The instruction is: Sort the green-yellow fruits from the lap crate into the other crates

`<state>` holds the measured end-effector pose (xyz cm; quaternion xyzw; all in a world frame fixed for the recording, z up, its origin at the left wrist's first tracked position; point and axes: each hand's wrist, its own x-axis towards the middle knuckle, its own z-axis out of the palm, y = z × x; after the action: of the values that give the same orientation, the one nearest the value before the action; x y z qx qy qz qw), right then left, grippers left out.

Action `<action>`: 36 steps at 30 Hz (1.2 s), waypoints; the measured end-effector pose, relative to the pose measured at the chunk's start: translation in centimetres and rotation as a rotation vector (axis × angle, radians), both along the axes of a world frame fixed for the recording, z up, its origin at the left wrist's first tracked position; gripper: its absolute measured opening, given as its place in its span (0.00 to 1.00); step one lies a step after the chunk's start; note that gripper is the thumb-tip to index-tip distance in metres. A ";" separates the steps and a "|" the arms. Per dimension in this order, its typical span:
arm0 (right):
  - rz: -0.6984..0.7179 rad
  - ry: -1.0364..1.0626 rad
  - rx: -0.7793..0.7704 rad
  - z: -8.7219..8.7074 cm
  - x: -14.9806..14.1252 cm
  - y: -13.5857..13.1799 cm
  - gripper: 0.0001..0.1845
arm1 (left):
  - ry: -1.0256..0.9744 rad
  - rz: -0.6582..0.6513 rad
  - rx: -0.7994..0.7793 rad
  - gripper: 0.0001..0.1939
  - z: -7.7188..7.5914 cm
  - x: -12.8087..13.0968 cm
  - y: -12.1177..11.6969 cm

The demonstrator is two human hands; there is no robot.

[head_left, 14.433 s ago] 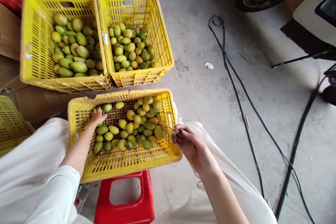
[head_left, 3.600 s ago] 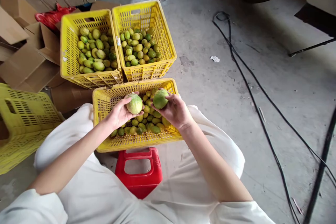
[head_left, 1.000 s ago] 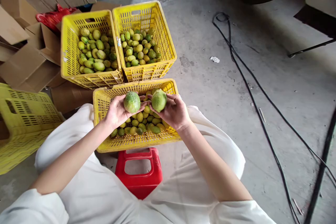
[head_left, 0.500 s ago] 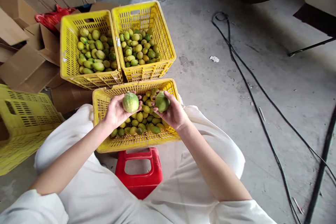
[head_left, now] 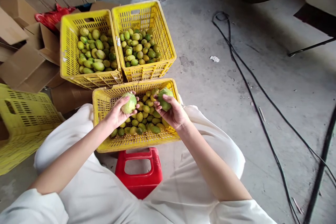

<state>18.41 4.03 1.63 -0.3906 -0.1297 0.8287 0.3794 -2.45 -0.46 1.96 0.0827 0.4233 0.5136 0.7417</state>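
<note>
My left hand (head_left: 117, 112) is closed around a pale green lemon (head_left: 128, 103), thumb on top and fingertips curling past its right side. In my right hand (head_left: 173, 112) sits a darker green lemon (head_left: 165, 99), with the thumb across it and the fingers beneath. Both hands hover above the near yellow crate (head_left: 105, 143), a little apart from each other. Inside that crate lie many yellow-green lemons (head_left: 140, 117), partly hidden by my hands.
Two more yellow crates, left (head_left: 68, 52) and right (head_left: 165, 38), hold similar fruit beyond. A red stool (head_left: 139, 182) stands between my legs. Cardboard boxes (head_left: 25, 64) and another yellow crate (head_left: 23, 126) are at left. Black cables (head_left: 252, 112) cross the floor at right.
Both lemons have been turned within my fingers. My left thumb now lies over its lemon, and the right lemon has shifted slightly up and to the right.
</note>
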 end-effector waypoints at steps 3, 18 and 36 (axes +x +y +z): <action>-0.006 -0.013 0.010 0.0 0.0 0.1 0.15 | -0.006 0.044 -0.051 0.16 0.1 0.1 0.1; -0.004 0.073 0.173 1.1 0.5 0.5 0.23 | -0.037 -0.109 0.086 0.26 -0.4 -0.2 -0.3; 0.095 0.105 0.109 0.6 0.3 0.2 0.18 | 0.021 -0.138 0.099 0.23 -0.6 0.4 -0.5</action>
<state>18.73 4.24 2.21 -0.3189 -0.1730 0.8566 0.3668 -2.10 -0.96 1.38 0.1535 0.3984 0.4808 0.7659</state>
